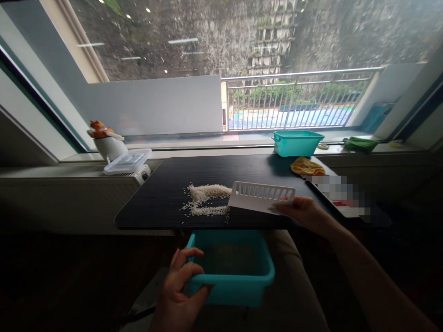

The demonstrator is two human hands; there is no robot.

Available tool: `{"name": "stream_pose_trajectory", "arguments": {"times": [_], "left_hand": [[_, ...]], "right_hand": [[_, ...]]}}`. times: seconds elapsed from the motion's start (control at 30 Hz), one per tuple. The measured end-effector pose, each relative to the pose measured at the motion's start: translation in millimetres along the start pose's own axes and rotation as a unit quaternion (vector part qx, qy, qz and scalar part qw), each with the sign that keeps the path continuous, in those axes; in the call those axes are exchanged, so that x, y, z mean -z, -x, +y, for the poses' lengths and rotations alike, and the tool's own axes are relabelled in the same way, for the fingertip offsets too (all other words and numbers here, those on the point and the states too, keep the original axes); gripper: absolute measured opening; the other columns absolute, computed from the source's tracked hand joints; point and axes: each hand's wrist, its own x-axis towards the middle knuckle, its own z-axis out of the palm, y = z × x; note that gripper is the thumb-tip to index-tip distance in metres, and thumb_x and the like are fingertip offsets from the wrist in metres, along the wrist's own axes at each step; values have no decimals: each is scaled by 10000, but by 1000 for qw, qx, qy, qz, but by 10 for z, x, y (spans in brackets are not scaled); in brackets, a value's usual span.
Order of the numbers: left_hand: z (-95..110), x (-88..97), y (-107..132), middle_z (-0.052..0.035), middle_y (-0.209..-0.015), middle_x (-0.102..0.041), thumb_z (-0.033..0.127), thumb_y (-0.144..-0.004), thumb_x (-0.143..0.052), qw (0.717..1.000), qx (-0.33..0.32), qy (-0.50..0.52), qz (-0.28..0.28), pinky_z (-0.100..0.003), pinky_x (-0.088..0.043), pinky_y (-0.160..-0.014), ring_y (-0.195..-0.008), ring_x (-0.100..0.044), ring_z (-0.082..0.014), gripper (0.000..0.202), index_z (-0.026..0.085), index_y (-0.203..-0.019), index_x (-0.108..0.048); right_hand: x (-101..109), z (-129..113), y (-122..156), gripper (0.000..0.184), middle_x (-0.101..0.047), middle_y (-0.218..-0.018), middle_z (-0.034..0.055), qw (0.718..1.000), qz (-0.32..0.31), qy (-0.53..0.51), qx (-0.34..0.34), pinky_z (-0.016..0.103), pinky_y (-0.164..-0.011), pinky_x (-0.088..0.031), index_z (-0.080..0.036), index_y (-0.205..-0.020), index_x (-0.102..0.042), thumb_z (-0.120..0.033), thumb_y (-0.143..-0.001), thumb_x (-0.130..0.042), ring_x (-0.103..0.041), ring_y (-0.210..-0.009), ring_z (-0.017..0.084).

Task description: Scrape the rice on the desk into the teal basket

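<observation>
My left hand grips the near left corner of a teal plastic bin, thumb outside and fingers over the rim. The bin sits below the table's front edge, and a pale layer lies dimly on its bottom. With my right hand I pinch the right end of a white slotted plastic divider. It stands on edge on the dark table, slots upward. Its left end meets a spread of white rice grains, which lie in a rough C shape with stray grains around it.
A second teal bin stands by the window, near an orange cloth. A blurred flat item lies at the table's right. On the left, a clear plastic lid rests on the radiator beside a white pot with an orange figure.
</observation>
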Motion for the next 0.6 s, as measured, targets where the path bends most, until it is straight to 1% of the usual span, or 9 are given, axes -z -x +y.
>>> {"name": "stream_pose_trajectory", "arguments": {"times": [0.2, 0.37, 0.43, 0.53, 0.6], "left_hand": [[5, -3, 8, -86, -1097, -580, 327, -755, -615, 1000, 18, 7, -1, -430, -503, -863, -1025, -596, -278, 170, 200, -644, -588], [16, -5, 18, -82, -1092, -582, 317, -753, -612, 1000, 17, 9, 11, -393, -524, -818, -1016, -604, -274, 169, 200, -635, -585], [24, -2, 19, -78, -1090, -584, 318, -748, -619, 1000, 20, 11, 14, -376, -526, -812, -1007, -608, -267, 166, 200, -636, -586], [29, 4, 16, -70, -1084, -592, 297, -733, -631, 1000, 19, 11, 18, -368, -521, -824, -996, -612, -258, 136, 204, -641, -595], [24, 8, 12, -69, -1078, -594, 292, -732, -633, 1000, 15, 12, 21, -375, -512, -842, -998, -611, -258, 130, 206, -641, -599]], "right_hand": [[52, -35, 145, 335, -753, -926, 61, 998, -59, 2, -4, 376, -823, -531, -175, -891, -749, -454, -711, -701, -679, -892, 276], [82, -80, 274, 306, -750, -940, 64, 994, -102, -16, -17, 382, -851, -530, -189, -888, -753, -430, -702, -716, -676, -919, 284], [94, -84, 281, 316, -750, -939, 68, 995, -96, -15, -14, 390, -852, -531, -185, -883, -753, -437, -697, -718, -674, -921, 290], [96, -64, 236, 358, -750, -935, 73, 998, -57, -9, -7, 408, -848, -530, -168, -869, -752, -474, -687, -714, -672, -920, 302], [75, -39, 196, 366, -747, -949, 72, 999, -42, -10, 3, 414, -855, -524, -165, -893, -748, -470, -694, -712, -667, -928, 304]]}}
